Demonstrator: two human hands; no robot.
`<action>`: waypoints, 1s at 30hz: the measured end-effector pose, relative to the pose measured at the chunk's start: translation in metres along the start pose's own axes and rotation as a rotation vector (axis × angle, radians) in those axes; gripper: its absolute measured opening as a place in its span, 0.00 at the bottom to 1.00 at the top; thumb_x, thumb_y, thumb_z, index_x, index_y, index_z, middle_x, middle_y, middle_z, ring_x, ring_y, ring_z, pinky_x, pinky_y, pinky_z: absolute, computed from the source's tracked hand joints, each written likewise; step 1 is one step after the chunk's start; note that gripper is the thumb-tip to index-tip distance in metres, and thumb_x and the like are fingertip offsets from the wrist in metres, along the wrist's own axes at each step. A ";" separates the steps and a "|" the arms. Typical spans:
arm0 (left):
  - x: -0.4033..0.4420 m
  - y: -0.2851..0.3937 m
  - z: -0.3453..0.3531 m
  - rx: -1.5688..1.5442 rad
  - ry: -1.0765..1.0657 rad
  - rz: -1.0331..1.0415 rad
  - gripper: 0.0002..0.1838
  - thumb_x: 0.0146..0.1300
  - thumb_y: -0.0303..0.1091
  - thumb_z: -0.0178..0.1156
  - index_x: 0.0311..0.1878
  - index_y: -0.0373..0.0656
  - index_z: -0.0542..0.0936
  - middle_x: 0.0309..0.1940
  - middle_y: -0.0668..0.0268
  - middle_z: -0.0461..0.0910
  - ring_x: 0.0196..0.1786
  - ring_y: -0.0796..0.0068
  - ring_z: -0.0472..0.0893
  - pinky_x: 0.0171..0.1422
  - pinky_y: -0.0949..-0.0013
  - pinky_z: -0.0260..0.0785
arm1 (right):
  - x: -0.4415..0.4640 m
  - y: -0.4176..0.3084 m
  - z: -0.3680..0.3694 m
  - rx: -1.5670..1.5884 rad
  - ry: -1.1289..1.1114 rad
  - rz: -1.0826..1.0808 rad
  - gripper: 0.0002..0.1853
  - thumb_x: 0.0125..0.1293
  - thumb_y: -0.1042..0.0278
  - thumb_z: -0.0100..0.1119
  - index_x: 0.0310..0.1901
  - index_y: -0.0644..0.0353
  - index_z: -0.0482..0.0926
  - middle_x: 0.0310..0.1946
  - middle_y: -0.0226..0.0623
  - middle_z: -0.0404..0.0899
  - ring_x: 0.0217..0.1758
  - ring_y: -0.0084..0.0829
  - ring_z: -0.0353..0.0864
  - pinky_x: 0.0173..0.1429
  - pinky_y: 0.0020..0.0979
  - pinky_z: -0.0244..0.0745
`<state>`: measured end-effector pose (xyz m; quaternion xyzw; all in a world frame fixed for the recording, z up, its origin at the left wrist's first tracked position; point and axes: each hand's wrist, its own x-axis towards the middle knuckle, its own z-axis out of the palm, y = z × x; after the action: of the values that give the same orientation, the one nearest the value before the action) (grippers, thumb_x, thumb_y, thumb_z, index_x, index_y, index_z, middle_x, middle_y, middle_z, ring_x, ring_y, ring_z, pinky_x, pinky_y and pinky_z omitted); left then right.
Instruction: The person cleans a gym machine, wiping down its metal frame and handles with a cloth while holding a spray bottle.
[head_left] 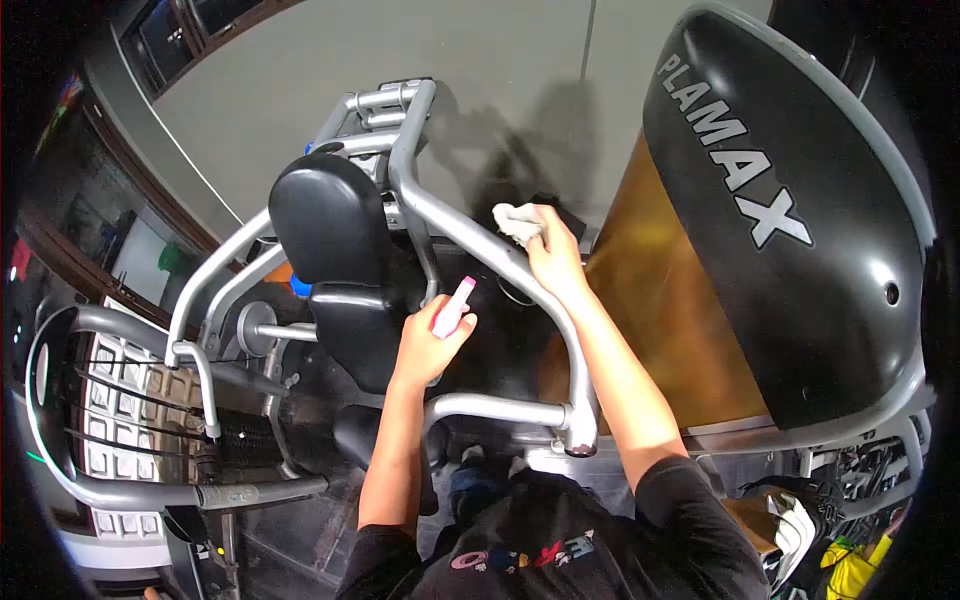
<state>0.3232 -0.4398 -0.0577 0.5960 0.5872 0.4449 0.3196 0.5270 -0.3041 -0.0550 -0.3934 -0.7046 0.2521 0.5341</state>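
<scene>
My left hand (425, 350) is closed around a small white bottle with a pink top (452, 312), held over the dark gap beside the machine's seat. A crumpled white cloth (515, 221) is gripped in my right hand (556, 258), by the curved silver tube (480, 240) of the gym machine. Whether the cloth touches that tube I cannot tell. Left of my hands stand the machine's black padded backrest (328, 218) and black seat pad (350, 325).
A large machine cover (720, 230) lettered PLAMAX rises on the right. A lower silver bar (500, 408) crosses in front of my body. On the left is another tubular frame (110, 490). Bags and a yellow item (850, 570) are at lower right.
</scene>
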 end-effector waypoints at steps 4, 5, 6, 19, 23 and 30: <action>0.002 -0.003 0.000 -0.022 0.072 0.021 0.15 0.59 0.38 0.70 0.43 0.39 0.83 0.32 0.58 0.86 0.36 0.71 0.86 0.44 0.67 0.75 | -0.007 -0.001 0.001 -0.331 -0.256 -0.098 0.20 0.57 0.83 0.52 0.50 0.59 0.83 0.46 0.45 0.83 0.53 0.47 0.82 0.60 0.44 0.76; 0.003 -0.003 0.000 -0.025 0.089 0.034 0.14 0.59 0.37 0.71 0.43 0.39 0.83 0.32 0.58 0.86 0.35 0.72 0.86 0.44 0.67 0.76 | -0.013 -0.007 -0.009 -0.384 -0.251 -0.104 0.20 0.56 0.83 0.52 0.50 0.59 0.84 0.46 0.44 0.83 0.54 0.47 0.82 0.60 0.44 0.76; 0.002 -0.005 0.002 -0.044 0.118 0.032 0.13 0.58 0.36 0.72 0.43 0.40 0.83 0.31 0.59 0.86 0.35 0.74 0.85 0.43 0.68 0.76 | -0.021 -0.009 -0.021 -0.368 -0.265 -0.105 0.20 0.56 0.83 0.52 0.49 0.59 0.84 0.45 0.44 0.83 0.54 0.46 0.82 0.60 0.43 0.77; -0.002 0.000 0.011 -0.148 0.059 0.056 0.13 0.62 0.38 0.70 0.44 0.40 0.83 0.27 0.68 0.80 0.32 0.83 0.74 0.40 0.72 0.70 | -0.021 -0.009 -0.011 -0.429 -0.205 0.011 0.21 0.55 0.85 0.49 0.50 0.64 0.82 0.46 0.48 0.82 0.55 0.49 0.81 0.63 0.40 0.75; 0.001 -0.003 0.009 -0.081 -0.027 0.018 0.16 0.61 0.42 0.70 0.45 0.40 0.83 0.31 0.62 0.84 0.34 0.78 0.81 0.43 0.69 0.73 | -0.014 -0.020 -0.043 -0.429 -0.262 0.009 0.19 0.57 0.81 0.51 0.50 0.63 0.83 0.48 0.49 0.83 0.56 0.48 0.83 0.63 0.41 0.76; -0.002 -0.005 0.011 -0.018 -0.149 0.046 0.17 0.60 0.44 0.71 0.45 0.42 0.83 0.30 0.61 0.83 0.33 0.72 0.82 0.43 0.67 0.73 | 0.020 0.003 0.020 -0.284 -0.322 -0.191 0.20 0.55 0.84 0.51 0.47 0.59 0.85 0.46 0.47 0.82 0.55 0.48 0.81 0.63 0.42 0.75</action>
<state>0.3317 -0.4395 -0.0670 0.6378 0.5437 0.4120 0.3574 0.5063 -0.2844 -0.0523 -0.3507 -0.8431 0.1581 0.3757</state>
